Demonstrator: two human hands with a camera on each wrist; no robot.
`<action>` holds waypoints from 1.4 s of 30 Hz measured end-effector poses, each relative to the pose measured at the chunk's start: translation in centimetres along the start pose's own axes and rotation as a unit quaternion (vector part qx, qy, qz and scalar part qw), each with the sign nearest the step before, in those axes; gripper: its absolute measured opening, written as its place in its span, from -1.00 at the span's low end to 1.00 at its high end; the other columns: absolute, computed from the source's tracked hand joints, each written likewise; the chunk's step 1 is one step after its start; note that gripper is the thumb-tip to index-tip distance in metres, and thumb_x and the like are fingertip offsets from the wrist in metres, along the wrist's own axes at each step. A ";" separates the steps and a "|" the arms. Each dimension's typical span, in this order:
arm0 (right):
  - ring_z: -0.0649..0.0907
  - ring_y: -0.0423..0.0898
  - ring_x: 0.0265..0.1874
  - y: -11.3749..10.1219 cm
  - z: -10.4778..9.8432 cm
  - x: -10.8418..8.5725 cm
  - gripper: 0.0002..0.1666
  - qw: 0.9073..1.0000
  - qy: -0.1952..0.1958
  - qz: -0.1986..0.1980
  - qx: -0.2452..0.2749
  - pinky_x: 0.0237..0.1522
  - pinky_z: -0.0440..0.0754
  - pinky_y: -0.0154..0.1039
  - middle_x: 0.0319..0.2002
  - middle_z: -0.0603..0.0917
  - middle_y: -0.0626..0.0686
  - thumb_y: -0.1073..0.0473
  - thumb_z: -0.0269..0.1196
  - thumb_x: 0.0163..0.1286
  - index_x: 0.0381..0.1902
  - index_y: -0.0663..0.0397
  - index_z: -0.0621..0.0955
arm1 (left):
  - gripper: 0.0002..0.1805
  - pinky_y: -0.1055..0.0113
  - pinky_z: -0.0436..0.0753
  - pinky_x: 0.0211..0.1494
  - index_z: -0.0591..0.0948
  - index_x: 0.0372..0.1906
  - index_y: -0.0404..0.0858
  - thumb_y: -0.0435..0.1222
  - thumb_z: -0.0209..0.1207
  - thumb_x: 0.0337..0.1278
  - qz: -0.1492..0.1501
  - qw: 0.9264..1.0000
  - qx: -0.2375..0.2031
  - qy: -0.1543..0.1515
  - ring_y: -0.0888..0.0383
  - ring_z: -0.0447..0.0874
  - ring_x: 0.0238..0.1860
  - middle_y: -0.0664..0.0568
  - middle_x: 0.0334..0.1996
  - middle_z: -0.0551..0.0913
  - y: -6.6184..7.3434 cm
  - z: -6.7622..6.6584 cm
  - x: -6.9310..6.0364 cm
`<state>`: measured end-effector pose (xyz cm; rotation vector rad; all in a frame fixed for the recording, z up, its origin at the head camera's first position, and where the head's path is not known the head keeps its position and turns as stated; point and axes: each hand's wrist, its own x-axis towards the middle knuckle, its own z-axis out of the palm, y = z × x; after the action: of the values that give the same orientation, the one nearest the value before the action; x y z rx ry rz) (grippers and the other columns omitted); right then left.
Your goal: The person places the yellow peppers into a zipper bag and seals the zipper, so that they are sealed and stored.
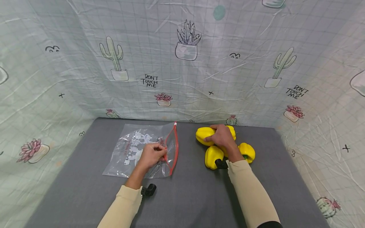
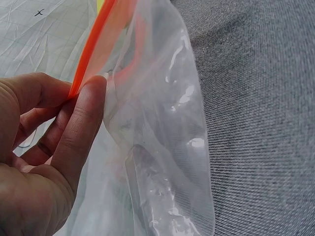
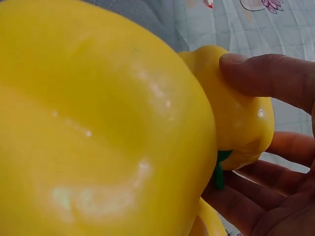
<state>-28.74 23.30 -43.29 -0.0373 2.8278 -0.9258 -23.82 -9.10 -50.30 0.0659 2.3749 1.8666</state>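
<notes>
A clear plastic zip bag (image 1: 117, 161) with white and red print lies flat on the left of the table, its red-edged mouth (image 1: 176, 147) parted and facing right. My left hand (image 1: 151, 155) pinches the near lip of that mouth; in the left wrist view the thumb and fingers grip the orange-red strip (image 2: 87, 54). Over on the right, my right hand (image 1: 223, 135) grips a yellow bell pepper (image 1: 203, 135) at the back left of a group. The right wrist view shows the thumb and fingers around this pepper (image 3: 241, 115), its green stem visible. Another pepper (image 3: 103, 118) fills the foreground there.
More yellow bell peppers sit close around my right hand: one in front (image 1: 213, 157), one to the right (image 1: 246, 152), one behind (image 1: 232, 131). My forearm partly hides another. The grey table (image 1: 188, 193) ends at a printed cloth backdrop (image 1: 182, 91) behind and at both sides.
</notes>
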 end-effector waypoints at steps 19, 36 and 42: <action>0.60 0.19 0.22 -1.1 0.4 -0.6 -0.07 0.998 -0.008 -0.007 0.060 0.25 0.62 0.09 0.40 0.55 0.25 0.08 0.55 0.19 0.48 0.16 0.47 | -0.91 0.45 0.69 -0.43 0.73 -0.37 -0.47 -0.50 0.28 0.19 0.003 1.000 0.010 0.007 0.27 0.66 -0.57 -0.02 -0.55 0.73 0.1 0.0 0.0; 0.64 0.15 0.15 -1.8 1.4 -1.0 -0.10 0.999 0.001 -0.024 0.044 0.19 0.65 0.06 0.34 0.61 0.21 0.03 0.56 0.18 0.45 0.13 0.51 | -0.90 0.43 0.71 -0.42 0.73 -0.31 -0.50 -0.48 0.30 0.22 0.002 1.000 0.015 0.009 0.28 0.68 -0.55 -0.03 -0.51 0.75 0.2 0.1 -0.1; 0.65 0.15 0.16 -2.0 1.6 -1.1 -0.10 0.999 0.000 -0.031 0.044 0.19 0.65 0.06 0.35 0.62 0.22 0.03 0.57 0.17 0.44 0.15 0.52 | -0.91 0.44 0.71 -0.42 0.74 -0.33 -0.49 -0.49 0.30 0.20 0.006 1.000 0.011 0.007 0.28 0.66 -0.57 -0.04 -0.52 0.74 0.2 0.3 -0.1</action>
<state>-27.46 20.82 -43.17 -0.1144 2.7976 -1.0618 -23.73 -8.76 -50.15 0.0693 2.4105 1.8529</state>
